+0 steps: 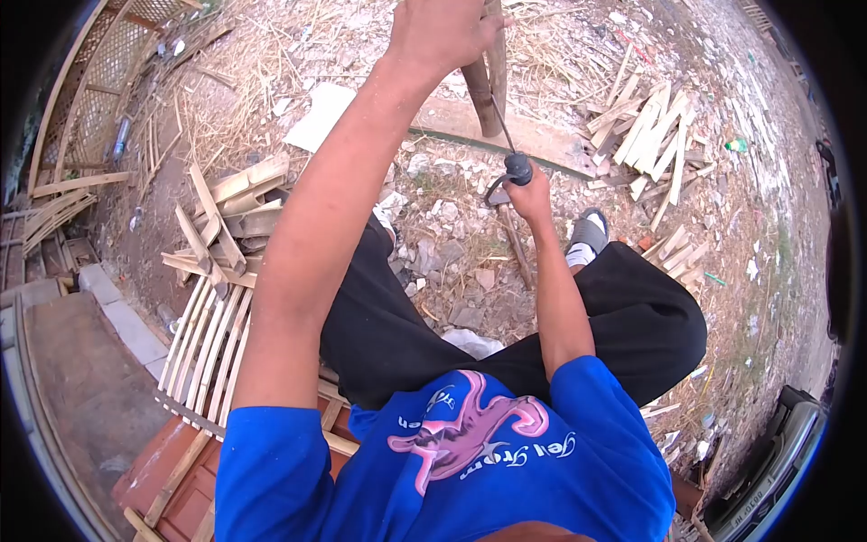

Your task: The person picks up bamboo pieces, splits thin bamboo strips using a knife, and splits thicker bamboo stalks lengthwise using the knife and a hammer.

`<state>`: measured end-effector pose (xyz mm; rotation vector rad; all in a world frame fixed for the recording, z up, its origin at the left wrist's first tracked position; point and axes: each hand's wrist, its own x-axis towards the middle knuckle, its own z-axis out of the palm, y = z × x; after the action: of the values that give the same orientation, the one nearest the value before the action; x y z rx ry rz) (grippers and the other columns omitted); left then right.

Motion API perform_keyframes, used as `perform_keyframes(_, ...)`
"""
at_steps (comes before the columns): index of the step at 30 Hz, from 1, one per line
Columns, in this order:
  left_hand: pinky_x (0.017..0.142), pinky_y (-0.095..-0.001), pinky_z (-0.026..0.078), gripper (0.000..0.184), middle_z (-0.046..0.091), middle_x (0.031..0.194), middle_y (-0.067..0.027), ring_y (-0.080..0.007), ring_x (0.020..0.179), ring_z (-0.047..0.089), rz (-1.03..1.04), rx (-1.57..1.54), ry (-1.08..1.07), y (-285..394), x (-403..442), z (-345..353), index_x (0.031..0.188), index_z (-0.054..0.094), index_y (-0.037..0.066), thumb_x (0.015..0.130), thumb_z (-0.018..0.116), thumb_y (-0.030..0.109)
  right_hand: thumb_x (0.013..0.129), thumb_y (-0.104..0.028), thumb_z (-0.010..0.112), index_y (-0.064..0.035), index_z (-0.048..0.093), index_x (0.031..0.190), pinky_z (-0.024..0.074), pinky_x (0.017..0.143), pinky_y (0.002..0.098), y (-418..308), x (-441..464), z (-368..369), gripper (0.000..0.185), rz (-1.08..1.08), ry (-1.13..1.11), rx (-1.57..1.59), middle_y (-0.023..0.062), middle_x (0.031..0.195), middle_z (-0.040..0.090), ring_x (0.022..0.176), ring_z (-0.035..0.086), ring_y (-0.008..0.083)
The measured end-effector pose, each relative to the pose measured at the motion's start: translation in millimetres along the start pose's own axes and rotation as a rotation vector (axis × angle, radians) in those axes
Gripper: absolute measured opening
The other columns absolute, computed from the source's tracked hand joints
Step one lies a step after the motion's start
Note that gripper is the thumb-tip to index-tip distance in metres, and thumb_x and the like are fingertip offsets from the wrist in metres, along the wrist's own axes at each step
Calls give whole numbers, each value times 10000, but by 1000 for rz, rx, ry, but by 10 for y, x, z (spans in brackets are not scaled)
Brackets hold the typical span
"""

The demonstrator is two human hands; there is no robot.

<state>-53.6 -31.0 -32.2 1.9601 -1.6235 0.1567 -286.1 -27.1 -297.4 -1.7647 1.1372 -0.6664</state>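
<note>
At the top edge, my left hand [440, 32] is closed round a brown wooden or bamboo pole [479, 90]; part of the hand is cut off by the frame. A second, paler length [497, 59] runs right beside the pole. My right hand [533, 191] grips a black-handled tool [517, 169] with a long thin dark blade, seen edge-on. The blade reaches up to the pole's lower part, and I cannot tell whether it cuts in. Beneath the pole lies a flat board [542, 135] on the ground.
Split wood strips [664, 131] are heaped at the right, with more pieces [226, 212] at the left. Pale slats [208, 339] stand in a row near my left side. Rubble [442, 253] and a stick [517, 248] lie between my feet. A white sheet [322, 116] lies beyond.
</note>
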Motion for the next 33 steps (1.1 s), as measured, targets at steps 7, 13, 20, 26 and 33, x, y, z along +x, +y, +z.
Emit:
perform_keyframes(7,679,-453,540,244,689,778,-172,-376,737,672,71,-133,-27,-73,67,27,916,679,74,813,676,295,659,-73,689,-40,660,1088,490,805,322,66,282,-374,431,118,-285,24,83,902,694,827,637,195)
perform_keyframes(13,682,-411,548,304,700,800,-176,-337,758,696,46,-255,-112,-124,103,4,958,695,60,785,733,308,652,-42,669,-49,643,1016,456,657,288,148,452,-471,365,116,-388,97,10,774,619,692,559,129)
perform_keyframes(20,668,-427,541,265,688,784,-183,-355,741,683,46,-166,-94,-145,67,-56,912,692,54,791,714,288,717,-130,714,-50,684,1009,513,773,363,158,260,-82,305,-2,-90,-24,168,897,711,842,690,270)
perform_keyframes(26,673,-452,534,226,681,782,-193,-373,757,674,83,-116,36,-212,36,13,884,690,57,778,709,256,720,-149,733,-61,682,1053,524,776,379,112,174,89,348,38,-3,-18,173,914,718,869,704,310)
perform_keyframes(33,824,-420,536,625,687,1095,-204,-337,997,680,76,-353,59,-96,126,-300,1233,607,49,857,668,545,696,-173,762,-50,674,1060,530,758,393,-77,133,116,394,14,117,-13,172,892,722,845,714,314)
